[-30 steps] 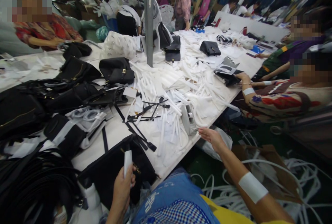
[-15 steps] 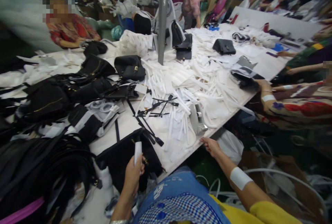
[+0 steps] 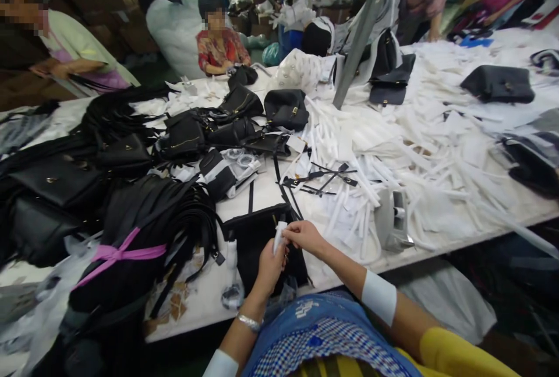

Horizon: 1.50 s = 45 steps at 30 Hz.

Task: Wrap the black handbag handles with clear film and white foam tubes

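A black bag [image 3: 253, 240] lies flat near the front edge of the table, its zip along the top. Over it, my left hand [image 3: 271, 263] is closed around a white-wrapped strap [image 3: 279, 237], which stands up out of the fist. The thumb and fingertips of my right hand [image 3: 305, 236] pinch together at the upper end of that wrapping; any small piece between them is too small to make out. Left of the bag lies another white-wrapped length [image 3: 231, 256]. To the right, a grey dispenser [image 3: 390, 219] stands at the table edge.
A bundle of black straps [image 3: 170, 202] tied with a pink band [image 3: 120, 253] lies on the left. Behind are several black bags [image 3: 286, 109] and loose black buckled straps [image 3: 323, 178]. White strips [image 3: 349, 214] spread rightward. A grey post [image 3: 362, 33] rises from the table. Co-workers stand around.
My right hand has gone from the table edge beside the dispenser to the white-wrapped strap in my left hand. The view has swung left. The left hand keeps its grip.
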{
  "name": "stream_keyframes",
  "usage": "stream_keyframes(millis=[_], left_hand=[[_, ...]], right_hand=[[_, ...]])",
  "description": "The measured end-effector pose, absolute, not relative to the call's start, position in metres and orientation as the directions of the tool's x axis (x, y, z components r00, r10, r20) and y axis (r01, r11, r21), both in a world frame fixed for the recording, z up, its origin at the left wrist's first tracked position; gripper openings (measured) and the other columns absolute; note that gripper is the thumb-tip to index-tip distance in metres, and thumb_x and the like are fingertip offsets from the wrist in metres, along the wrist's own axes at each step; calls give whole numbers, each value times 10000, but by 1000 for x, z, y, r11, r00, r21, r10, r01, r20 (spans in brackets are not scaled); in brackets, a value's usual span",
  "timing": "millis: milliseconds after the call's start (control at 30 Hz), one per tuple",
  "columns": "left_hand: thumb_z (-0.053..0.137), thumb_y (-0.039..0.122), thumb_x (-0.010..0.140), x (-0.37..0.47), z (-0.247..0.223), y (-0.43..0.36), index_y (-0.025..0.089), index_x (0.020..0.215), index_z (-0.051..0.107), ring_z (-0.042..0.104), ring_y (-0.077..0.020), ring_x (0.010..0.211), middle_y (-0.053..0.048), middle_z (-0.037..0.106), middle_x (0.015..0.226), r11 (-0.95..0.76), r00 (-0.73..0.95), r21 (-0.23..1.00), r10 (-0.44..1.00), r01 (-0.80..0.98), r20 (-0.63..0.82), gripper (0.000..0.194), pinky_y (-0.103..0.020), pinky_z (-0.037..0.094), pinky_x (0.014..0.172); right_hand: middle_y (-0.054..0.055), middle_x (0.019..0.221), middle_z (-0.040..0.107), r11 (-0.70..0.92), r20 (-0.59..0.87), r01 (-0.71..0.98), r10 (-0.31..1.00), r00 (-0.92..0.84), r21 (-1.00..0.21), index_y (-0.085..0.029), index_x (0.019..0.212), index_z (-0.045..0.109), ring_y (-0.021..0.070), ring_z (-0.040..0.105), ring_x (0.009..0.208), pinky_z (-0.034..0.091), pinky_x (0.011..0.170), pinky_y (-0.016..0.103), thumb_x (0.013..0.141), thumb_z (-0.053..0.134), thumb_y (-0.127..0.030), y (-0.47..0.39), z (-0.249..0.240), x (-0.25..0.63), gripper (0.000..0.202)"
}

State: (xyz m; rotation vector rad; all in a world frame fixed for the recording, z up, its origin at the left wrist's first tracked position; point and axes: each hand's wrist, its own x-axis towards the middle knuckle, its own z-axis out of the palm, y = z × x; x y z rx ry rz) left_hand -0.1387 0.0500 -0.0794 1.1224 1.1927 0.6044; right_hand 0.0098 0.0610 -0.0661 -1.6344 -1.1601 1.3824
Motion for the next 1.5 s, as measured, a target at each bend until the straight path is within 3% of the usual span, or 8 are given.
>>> stream_keyframes(millis=[233, 433, 600, 867, 1100, 1233, 1367, 1500], left_hand=[[520, 539, 814, -144, -88, 46, 171, 820, 561, 412, -81, 400, 46, 490, 524, 321, 305, 934, 883, 158, -355, 371, -202, 310, 418], [547, 535, 792, -144, -81, 46, 168, 803, 549, 399, -70, 407, 41, 495, 571, 390, 329, 914, 854, 110, -404, 367, -193, 284, 388], [587, 533, 762, -147, -69, 49, 151, 893, 548, 365, -36, 435, 23, 503, 708, 568, 394, 822, 766, -44, -508, 406, -166, 234, 372], [627, 512, 747, -149, -62, 51, 148, 874, 543, 344, -17, 453, 23, 489, 737, 625, 423, 776, 728, -88, -539, 395, -152, 211, 387], [666, 477, 733, -149, -61, 50, 137, 914, 564, 343, -5, 456, 20, 499, 753, 688, 450, 708, 688, -157, -569, 398, -134, 198, 376], [701, 390, 741, -151, -63, 49, 119, 947, 571, 333, 15, 453, 20, 489, 760, 771, 513, 579, 622, -267, -592, 364, -102, 207, 364], [705, 302, 760, -150, -63, 49, 109, 982, 563, 329, 28, 448, 18, 483, 765, 834, 573, 423, 551, -354, -606, 327, -79, 216, 355], [705, 270, 765, -150, -61, 50, 102, 973, 556, 330, 32, 437, 20, 475, 756, 854, 585, 373, 520, -363, -622, 306, -70, 222, 348]], right_hand=[[-11, 388, 559, -430, -444, 400, 894, 63, -809, -172, 512, 656, 75, 440, 339, 333, 414, 211, 744, 618, -511, 74, -87, 16, 413], [-10, 404, 559, -476, -502, 349, 865, 18, -807, -165, 524, 647, 66, 427, 338, 299, 375, 193, 730, 618, -568, 68, -81, 23, 453], [10, 660, 678, -428, -446, 139, 882, -152, -893, -158, 729, 674, 60, 465, 440, 289, 388, 163, 771, 594, -496, 59, -77, 24, 349], [4, 668, 653, -220, -268, 294, 954, -135, -930, -170, 723, 714, 122, 546, 624, 414, 591, 220, 779, 594, -363, 60, -82, 29, 234], [-11, 632, 629, -448, -445, -1, 890, -102, -894, -156, 843, 688, 109, 557, 583, 447, 617, 242, 746, 627, -386, 50, -79, 18, 257], [-10, 692, 661, -406, -400, -65, 912, -96, -911, -168, 1088, 630, 119, 588, 617, 458, 642, 251, 718, 653, -300, 51, -86, 16, 394], [-16, 690, 662, -313, -312, -33, 950, -22, -949, -171, 1004, 658, 129, 598, 634, 452, 635, 242, 713, 616, -217, 53, -99, 9, 298], [5, 759, 696, -293, -301, -162, 953, 29, -942, -172, 956, 663, 140, 618, 664, 472, 654, 258, 723, 597, -227, 54, -103, -7, 248]])
